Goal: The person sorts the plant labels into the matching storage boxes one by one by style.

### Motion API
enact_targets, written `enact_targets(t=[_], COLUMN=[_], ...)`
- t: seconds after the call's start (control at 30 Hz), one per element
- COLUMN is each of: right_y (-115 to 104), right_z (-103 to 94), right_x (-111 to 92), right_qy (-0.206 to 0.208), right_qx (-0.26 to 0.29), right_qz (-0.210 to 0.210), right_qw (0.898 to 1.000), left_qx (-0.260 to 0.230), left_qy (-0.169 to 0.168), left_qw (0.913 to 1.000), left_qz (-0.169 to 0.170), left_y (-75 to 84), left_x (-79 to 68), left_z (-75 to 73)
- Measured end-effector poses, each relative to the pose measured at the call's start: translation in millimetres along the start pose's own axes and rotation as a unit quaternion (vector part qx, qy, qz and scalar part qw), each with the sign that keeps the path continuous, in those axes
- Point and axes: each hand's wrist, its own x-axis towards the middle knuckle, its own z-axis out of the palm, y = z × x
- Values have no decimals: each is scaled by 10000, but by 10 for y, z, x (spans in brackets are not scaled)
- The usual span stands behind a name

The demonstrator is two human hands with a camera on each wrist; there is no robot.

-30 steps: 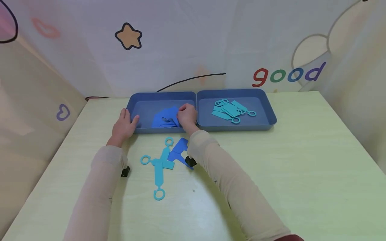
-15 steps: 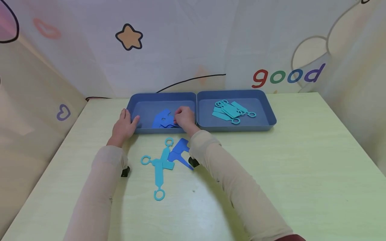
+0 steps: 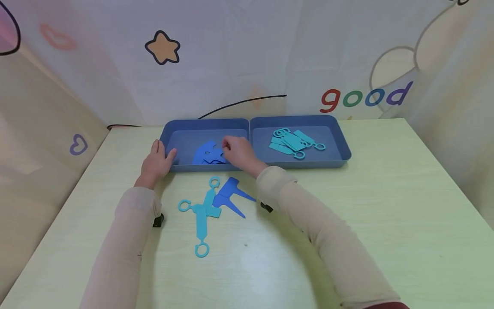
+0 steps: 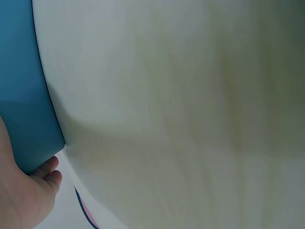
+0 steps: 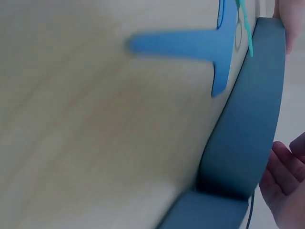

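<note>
My left hand (image 3: pixel 153 165) grips the left wall of the left blue-grey tray (image 3: pixel 185 128), thumb inside and fingers outside. In the left wrist view the fingers (image 4: pixel 53 180) show past the tray corner. My right hand (image 3: pixel 240 153) is over the right part of this tray, fingers loosely curled, with nothing seen between thumb and fingers in the right wrist view. Just left of it, several flat blue plant tags (image 3: pixel 208 153) lie overlapping in the tray. On the table in front are blue T-shaped plant tags (image 3: pixel 227 193) and three turquoise ring-ended tags (image 3: pixel 201 223).
A second blue-grey tray (image 3: pixel 328 133) adjoins on the right, holding a heap of several turquoise ring tags (image 3: pixel 293 141). Both trays stand near the back of the pale table (image 3: pixel 386 214), before a printed curtain (image 3: pixel 231 56).
My right hand lets go of the blue tags in the left tray and draws back slightly; its forearm swings right, uncovering the T-shaped tags on the table. The left hand keeps its hold.
</note>
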Motion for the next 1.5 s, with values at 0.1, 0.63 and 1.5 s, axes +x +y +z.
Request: enact_targets(t=[0.1, 0.63, 1.5], right_y=[50, 999, 2112], right_z=[-121, -764, -1561], right_x=[-45, -478, -1077], right_qy=[32, -191, -733], right_qx=[-703, -2799, -1785], right_qz=[-531, -1386, 1503], right_qw=[9961, 9498, 9696], left_qx=[5, 10, 13], left_qy=[18, -47, -100], left_qw=[10000, 10000, 9999], left_qz=[-8, 44, 92], left_y=[-7, 12, -2], left_x=[-6, -32, -25], left_z=[-4, -15, -13])
